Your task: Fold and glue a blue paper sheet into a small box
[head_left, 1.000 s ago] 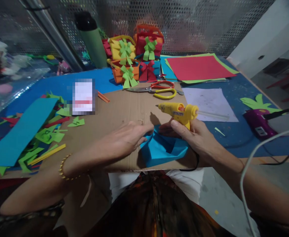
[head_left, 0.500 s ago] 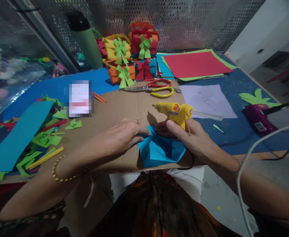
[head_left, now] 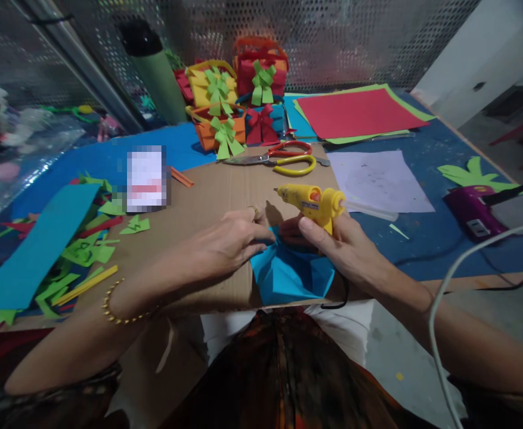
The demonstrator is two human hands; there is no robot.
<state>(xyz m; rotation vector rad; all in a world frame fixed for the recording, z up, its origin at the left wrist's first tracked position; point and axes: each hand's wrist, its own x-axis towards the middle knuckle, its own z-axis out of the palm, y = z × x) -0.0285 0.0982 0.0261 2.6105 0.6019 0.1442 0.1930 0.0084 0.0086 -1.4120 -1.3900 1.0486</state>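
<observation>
blue folded paper [head_left: 293, 275] is seen lying at the near edge of the cardboard sheet [head_left: 225, 190], between the two hands. left hand [head_left: 225, 244] is laid flat beside it, fingers held close together, the fingertips pressed on the paper's upper left corner. right hand [head_left: 346, 250] is wrapped around the grip of the yellow glue gun [head_left: 312, 199], thumb closed over the handle; its lower fingers seem to rest on the paper's upper edge, though that contact is partly hidden. the gun is held level, nozzle pointing left, a clear glue stick sticking out of its back end. a gold bead bracelet [head_left: 122, 313] is worn on the left wrist.

further back on the cardboard, scissors [head_left: 283, 161] with red and yellow handles are noted. behind them small paper baskets [head_left: 234, 98] with bows are grouped beside a green bottle [head_left: 154, 68]. red and green paper sheets [head_left: 359, 113] are stacked to the right, a white sheet [head_left: 380, 179] just in front of them. green scraps [head_left: 82, 253] and a blue strip [head_left: 33, 244] are scattered on the left. a purple device [head_left: 471, 211] sits at the far right.
</observation>
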